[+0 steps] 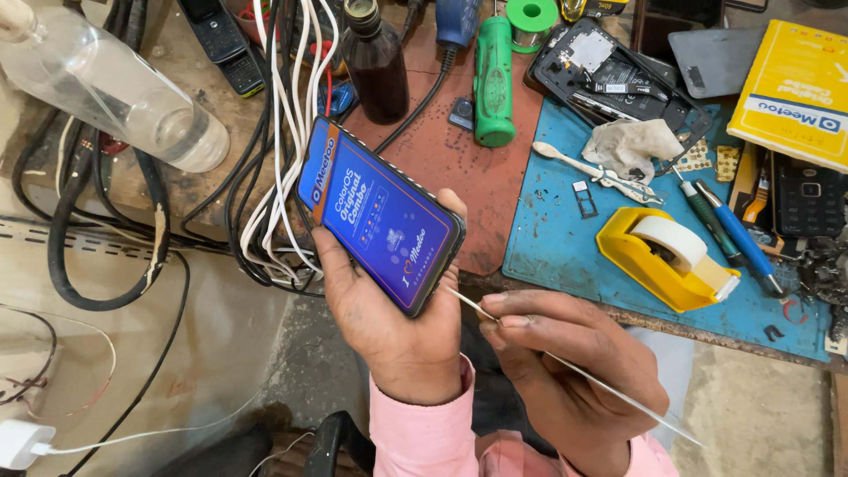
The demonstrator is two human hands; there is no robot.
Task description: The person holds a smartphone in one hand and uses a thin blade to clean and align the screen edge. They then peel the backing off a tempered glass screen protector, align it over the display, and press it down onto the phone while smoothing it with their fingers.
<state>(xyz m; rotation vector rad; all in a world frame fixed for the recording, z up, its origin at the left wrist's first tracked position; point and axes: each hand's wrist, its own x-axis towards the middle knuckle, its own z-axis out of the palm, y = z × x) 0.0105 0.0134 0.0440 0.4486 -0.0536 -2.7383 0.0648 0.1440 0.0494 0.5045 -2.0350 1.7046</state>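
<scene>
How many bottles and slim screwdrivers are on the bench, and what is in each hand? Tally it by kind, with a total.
Smartphone, left hand: 1
Thin metal tool, right hand: 1
Bottles, clear bottle and dark bottle: 2
Slim screwdrivers, green screwdriver and blue screwdriver: 2
Total: 6

One smartphone (380,216), one tape dispenser (664,256), two bottles (115,84) (374,60), two keypad phones (221,40) (808,199).

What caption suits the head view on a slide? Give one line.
Left hand holds a phone while right hand puts a thin metal tool to its lower edge, above a cluttered bench.
</scene>
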